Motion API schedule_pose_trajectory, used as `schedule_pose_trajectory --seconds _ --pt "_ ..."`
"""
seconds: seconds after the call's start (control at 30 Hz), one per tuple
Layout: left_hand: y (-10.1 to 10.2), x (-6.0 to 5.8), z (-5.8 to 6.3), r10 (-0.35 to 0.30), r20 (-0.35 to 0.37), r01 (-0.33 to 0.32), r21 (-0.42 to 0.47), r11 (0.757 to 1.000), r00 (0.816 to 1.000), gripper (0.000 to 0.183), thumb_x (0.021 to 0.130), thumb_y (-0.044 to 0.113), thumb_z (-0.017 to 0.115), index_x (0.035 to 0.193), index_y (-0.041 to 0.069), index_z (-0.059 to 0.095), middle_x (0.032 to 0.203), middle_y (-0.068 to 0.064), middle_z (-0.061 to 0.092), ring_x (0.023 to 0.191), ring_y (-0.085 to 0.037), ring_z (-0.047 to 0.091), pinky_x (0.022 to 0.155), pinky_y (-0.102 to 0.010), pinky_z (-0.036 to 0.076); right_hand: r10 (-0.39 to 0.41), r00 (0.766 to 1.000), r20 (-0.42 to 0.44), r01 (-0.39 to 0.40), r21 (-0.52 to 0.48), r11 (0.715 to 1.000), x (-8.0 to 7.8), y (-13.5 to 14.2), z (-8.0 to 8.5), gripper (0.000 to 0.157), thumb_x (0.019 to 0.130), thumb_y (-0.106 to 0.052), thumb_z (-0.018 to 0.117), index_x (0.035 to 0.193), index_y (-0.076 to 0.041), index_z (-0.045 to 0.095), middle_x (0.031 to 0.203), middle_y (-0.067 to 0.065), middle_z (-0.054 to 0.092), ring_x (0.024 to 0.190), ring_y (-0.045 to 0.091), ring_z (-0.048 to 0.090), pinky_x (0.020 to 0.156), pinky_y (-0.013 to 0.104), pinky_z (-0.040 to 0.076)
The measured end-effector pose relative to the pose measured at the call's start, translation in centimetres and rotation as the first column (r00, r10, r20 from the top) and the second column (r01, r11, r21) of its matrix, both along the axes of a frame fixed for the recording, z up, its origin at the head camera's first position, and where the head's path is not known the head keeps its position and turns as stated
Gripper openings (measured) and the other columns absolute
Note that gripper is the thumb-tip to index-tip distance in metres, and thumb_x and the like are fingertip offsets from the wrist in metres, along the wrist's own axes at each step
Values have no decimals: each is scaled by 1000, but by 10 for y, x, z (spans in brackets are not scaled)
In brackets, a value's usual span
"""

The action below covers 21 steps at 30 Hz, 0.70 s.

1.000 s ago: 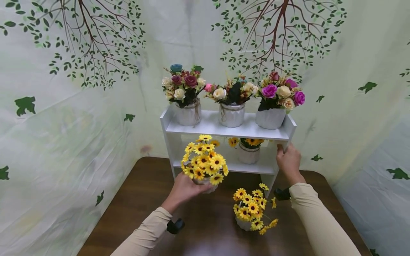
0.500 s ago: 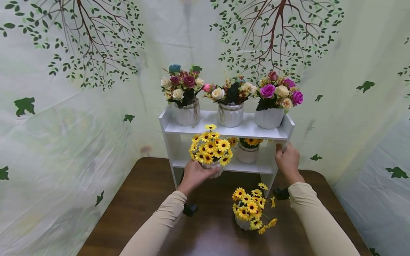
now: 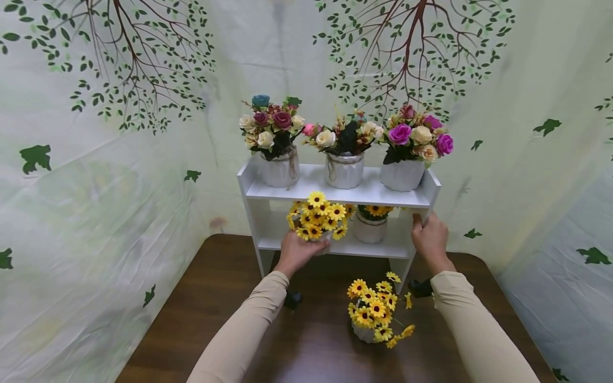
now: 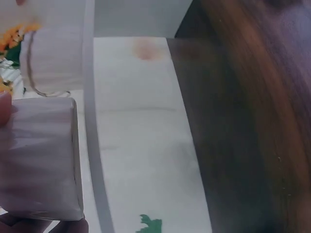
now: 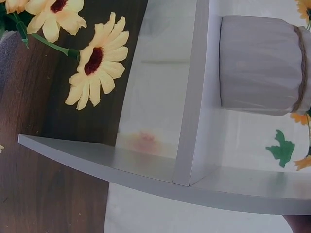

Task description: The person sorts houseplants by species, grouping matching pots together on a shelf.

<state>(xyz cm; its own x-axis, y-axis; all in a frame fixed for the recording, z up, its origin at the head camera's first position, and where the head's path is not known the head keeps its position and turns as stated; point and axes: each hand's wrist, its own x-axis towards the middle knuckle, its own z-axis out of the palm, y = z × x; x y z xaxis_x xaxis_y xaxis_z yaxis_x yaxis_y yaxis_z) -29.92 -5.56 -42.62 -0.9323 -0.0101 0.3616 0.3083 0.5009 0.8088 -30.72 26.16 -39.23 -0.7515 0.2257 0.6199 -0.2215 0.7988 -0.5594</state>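
My left hand point(image 3: 298, 251) grips a white pot point(image 4: 39, 160) of yellow daisy-like flowers point(image 3: 317, 217) at the front of the white shelf's point(image 3: 412, 200) middle level. In the left wrist view the pot's base is by the shelf board point(image 4: 90, 126), with fingertips above and below it. My right hand point(image 3: 431, 239) grips the shelf's right side panel point(image 5: 146, 187). To the right of the held pot, a second white pot point(image 3: 370, 230) with orange-yellow flowers and twine stands on the middle level.
Three white pots with mixed roses stand on the top level: left point(image 3: 280, 169), middle point(image 3: 345, 171) and right point(image 3: 403, 174). Another pot of yellow flowers point(image 3: 372, 311) stands on the brown table point(image 3: 316, 340) in front. A leaf-printed cloth point(image 3: 119, 186) hangs behind.
My left hand has carried the flower pot forward and to the right, from over the table to the middle level's front. My right hand has stayed on the side panel.
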Motion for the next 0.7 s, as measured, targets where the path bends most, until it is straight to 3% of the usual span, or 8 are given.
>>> schedule_pose_trajectory --seconds 0.2,0.47,0.7 --pt "4 -10 -2 52 28 -53 22 998 998 51 69 35 89 109 12 67 101 -7 76 95 -24 70 86 -40 56 -5 1000 -4 5 -1 1000 -1 0 0 27 97 -8 55 106 16 62 94 40 65 82 57 64 67 64 48" --pt "8 -18 -4 51 -4 -51 33 998 999 47 70 34 88 106 13 66 99 -7 76 94 -24 70 85 -40 56 4 1000 -17 -4 -3 1000 -2 -1 0 28 98 -9 54 109 15 61 94 39 66 79 54 65 65 62 48" --pt "13 -27 -5 67 28 -68 32 997 997 47 70 35 87 107 13 68 102 -6 76 97 -24 70 85 -40 55 7 1000 -25 -8 -4 1000 0 -1 0 27 98 -8 54 108 16 62 90 38 66 76 53 64 62 61 47"
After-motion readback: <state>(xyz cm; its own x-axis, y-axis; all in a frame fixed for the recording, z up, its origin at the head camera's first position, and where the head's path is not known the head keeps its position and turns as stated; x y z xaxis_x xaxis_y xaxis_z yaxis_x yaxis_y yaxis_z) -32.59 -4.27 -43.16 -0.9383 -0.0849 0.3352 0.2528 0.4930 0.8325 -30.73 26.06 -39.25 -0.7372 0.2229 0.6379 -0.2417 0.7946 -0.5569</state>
